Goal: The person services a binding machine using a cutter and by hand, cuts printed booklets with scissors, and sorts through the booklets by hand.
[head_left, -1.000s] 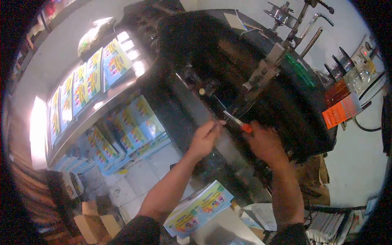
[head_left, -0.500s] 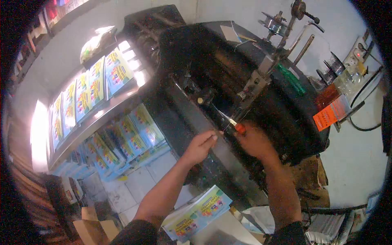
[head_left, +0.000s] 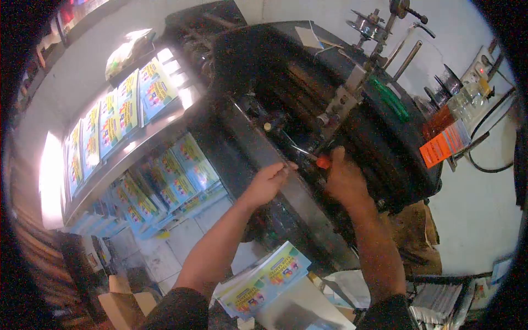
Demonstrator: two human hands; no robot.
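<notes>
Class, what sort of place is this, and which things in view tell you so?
Probably a small print-finishing or bookbinding workshop. The clues are the big dark machine, the spool of what looks like wire mounted above it, and the stacks of matching booklets.

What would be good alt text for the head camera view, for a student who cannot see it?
Two bare hands work at a dark machine: the right hand grips a red-handled tool, while the left hand is at the machine's metal edge. Colourful printed booklets lie on a shelf to the left, with more below and near the forearms.
</notes>
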